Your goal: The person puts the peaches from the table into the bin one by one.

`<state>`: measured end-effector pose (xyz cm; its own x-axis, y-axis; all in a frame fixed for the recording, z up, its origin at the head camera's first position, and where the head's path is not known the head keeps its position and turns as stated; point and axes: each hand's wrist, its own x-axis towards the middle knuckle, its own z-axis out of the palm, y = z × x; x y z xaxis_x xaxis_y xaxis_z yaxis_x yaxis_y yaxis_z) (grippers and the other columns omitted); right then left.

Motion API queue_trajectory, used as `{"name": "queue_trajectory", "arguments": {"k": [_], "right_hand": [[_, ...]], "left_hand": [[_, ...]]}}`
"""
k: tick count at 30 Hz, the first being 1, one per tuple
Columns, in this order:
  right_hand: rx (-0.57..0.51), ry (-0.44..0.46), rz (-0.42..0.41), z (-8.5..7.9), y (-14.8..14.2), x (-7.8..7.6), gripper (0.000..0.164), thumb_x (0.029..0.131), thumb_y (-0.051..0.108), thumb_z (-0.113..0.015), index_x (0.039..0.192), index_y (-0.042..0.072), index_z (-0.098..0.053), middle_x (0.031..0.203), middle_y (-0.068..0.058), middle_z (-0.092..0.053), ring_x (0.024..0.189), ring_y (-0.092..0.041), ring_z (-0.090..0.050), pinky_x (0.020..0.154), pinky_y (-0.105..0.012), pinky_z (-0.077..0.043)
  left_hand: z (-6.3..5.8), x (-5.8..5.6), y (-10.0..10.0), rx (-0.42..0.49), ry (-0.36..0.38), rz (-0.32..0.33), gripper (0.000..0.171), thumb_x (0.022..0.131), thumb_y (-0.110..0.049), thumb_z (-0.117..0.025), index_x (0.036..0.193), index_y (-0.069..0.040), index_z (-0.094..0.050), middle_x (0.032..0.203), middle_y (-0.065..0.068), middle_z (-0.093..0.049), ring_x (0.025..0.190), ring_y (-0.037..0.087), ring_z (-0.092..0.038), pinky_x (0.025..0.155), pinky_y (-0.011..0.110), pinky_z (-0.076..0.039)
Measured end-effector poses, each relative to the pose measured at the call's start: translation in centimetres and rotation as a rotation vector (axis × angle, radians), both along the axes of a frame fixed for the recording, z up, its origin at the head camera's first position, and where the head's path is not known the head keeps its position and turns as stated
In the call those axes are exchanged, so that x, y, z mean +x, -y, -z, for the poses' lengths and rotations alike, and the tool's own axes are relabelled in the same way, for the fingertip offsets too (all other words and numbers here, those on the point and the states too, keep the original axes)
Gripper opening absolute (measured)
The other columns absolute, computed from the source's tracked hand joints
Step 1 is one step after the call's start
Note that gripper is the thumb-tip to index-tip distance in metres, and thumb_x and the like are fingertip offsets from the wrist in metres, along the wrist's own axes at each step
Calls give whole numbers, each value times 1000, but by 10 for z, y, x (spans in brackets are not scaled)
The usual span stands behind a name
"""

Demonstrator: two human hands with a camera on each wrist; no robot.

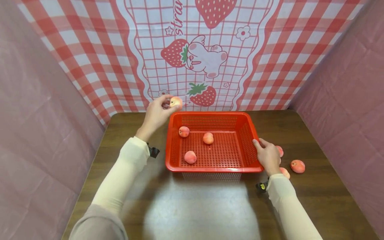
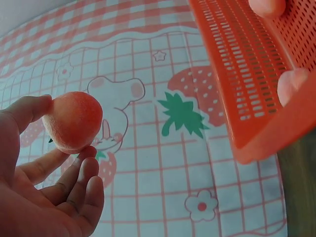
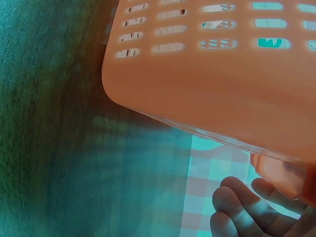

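Note:
My left hand (image 1: 156,112) pinches a peach (image 1: 176,102) between thumb and fingertips, up by the far left corner of a red plastic basket (image 1: 210,114). The left wrist view shows the same peach (image 2: 74,121) with the thumb on one side and fingertips below it. My right hand (image 1: 268,157) grips the basket's right rim, thumb lying over the edge and fingers outside. Inside the basket are three peaches: one at the left (image 1: 184,131), one near the middle (image 1: 208,138) and one at the front (image 1: 190,157).
On the wooden table (image 1: 318,193), right of the basket, lie several more peaches, one in plain sight (image 1: 298,166) and others partly hidden by my right hand and wrist. A checked strawberry-print cloth (image 1: 207,86) hangs behind the table. Pink cloth (image 1: 342,83) borders both sides.

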<state>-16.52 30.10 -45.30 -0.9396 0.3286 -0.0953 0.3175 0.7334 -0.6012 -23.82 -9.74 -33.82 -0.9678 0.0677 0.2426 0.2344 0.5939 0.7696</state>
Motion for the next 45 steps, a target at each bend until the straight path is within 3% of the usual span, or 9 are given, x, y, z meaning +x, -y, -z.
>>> {"name": "queue_trajectory", "arguments": {"k": [9, 23, 28, 35, 45], "right_hand": [[-1, 20, 13, -1, -1, 0, 70, 96, 64, -39, 145, 15, -47, 142, -17, -52, 128, -40, -50, 95, -58, -43], [-8, 25, 13, 1, -3, 0, 71, 95, 65, -39, 145, 15, -47, 143, -17, -51, 129, -40, -49, 95, -60, -41], [-10, 25, 13, 1, -2, 0, 71, 95, 64, -39, 145, 14, -47, 141, -17, -53, 126, -39, -52, 94, -59, -42], [-17, 24, 11, 0, 0, 1, 70, 96, 63, -39, 145, 14, -47, 140, -17, -55, 122, -38, -54, 94, -57, -42], [-37, 17, 8, -2, 2, 1, 70, 96, 63, -40, 145, 13, -47, 133, -18, -60, 113, -35, -58, 91, -55, -43]], "left_hand": [[1, -5, -23, 48, 33, 29, 53, 86, -40, -72, 131, -15, -60, 110, 9, -69, 98, 22, -64, 86, 39, -53], [26, -18, -45, 63, 71, 53, 51, 87, -40, -71, 130, -16, -60, 110, 8, -69, 99, 21, -64, 87, 37, -53], [35, -21, -51, 33, 88, 70, 54, 88, -43, -69, 133, -16, -58, 113, 6, -68, 101, 20, -63, 89, 37, -53], [49, -26, -59, -17, 164, 79, 57, 87, -43, -70, 135, -15, -56, 115, 7, -68, 104, 22, -64, 90, 39, -52], [66, -34, -72, -126, 234, 126, 50, 88, -38, -70, 130, -13, -58, 118, 9, -67, 106, 25, -63, 89, 41, -52]]}}
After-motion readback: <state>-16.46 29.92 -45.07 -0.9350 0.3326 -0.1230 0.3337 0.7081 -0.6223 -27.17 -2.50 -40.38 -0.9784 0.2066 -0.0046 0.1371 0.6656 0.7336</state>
